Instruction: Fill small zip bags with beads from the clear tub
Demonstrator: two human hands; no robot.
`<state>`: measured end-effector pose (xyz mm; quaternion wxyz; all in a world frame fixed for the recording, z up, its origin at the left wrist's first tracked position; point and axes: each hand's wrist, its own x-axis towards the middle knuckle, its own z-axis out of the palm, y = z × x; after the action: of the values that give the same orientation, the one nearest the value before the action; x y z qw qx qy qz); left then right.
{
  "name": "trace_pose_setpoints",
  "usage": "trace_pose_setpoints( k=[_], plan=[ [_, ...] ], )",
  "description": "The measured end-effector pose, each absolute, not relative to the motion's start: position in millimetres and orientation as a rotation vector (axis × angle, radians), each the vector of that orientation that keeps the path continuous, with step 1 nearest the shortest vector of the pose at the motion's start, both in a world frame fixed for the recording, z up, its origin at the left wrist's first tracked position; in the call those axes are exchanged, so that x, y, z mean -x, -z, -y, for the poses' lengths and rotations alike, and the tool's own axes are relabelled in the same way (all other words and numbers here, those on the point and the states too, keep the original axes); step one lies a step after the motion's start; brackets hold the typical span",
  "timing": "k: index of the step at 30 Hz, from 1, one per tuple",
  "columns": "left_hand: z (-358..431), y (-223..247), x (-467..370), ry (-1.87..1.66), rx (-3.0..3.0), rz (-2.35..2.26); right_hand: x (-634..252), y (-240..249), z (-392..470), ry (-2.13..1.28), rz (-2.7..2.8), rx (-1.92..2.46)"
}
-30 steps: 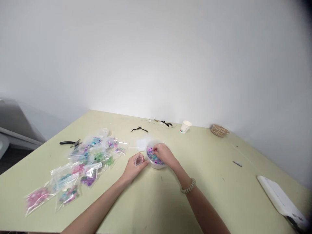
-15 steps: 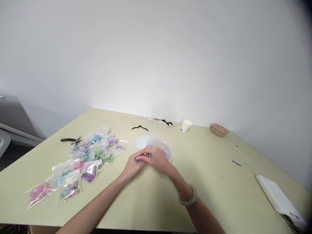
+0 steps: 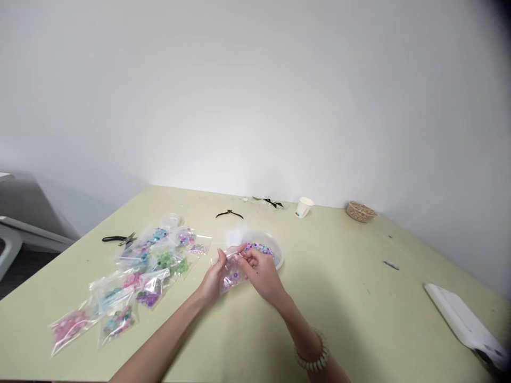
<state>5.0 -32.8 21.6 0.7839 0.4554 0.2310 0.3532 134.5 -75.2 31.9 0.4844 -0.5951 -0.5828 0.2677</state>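
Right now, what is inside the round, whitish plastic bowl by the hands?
Small round beads, mostly purple, pink and blue, show in the bowl. The bare right hand hides part of its near side; what lies there can't be seen.

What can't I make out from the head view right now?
Head view, now:
- Whether the bag is sealed: fingers and glare cover its mouth.
- Whether the right hand pinches a bead: its own fingers hide it.
- The near left of the bowl: behind the hands.
- The small object on the right: too small to identify.
- Both forearms: cut off by the bottom edge.
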Motion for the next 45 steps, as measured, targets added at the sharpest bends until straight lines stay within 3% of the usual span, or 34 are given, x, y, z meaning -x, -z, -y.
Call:
trace_pose_setpoints(
  k=[5,11,14,25,34,45],
  plan=[
    [29.9,-15.9,-5.9,-0.711,-1.274,-0.467,-131.1,-20.6,80.9,-0.887,1.465,1.251],
    [32.5,-7.8,-6.5,-0.984,-1.541,-0.611,-129.4,-16.8,91.7,-0.233,1.508,1.339],
    [35.3,-1.7,-6.2,-1.035,-1.659,-0.718,-130.1,-9.5,95.0,-0.124,1.520,1.353],
    [37.8,0.7,-5.4,-0.955,-1.790,-0.714,-122.7,5.6,97.9,-0.417,1.394,1.297],
    [31.7,-4.9,-0.6,-0.763,-1.702,-0.595,-125.1,4.5,101.3,-0.425,1.410,1.258],
    [34.1,3.1,-6.9,-0.805,-1.564,-0.641,-123.7,33.5,102.3,-0.450,1.303,1.306]
  ],
)
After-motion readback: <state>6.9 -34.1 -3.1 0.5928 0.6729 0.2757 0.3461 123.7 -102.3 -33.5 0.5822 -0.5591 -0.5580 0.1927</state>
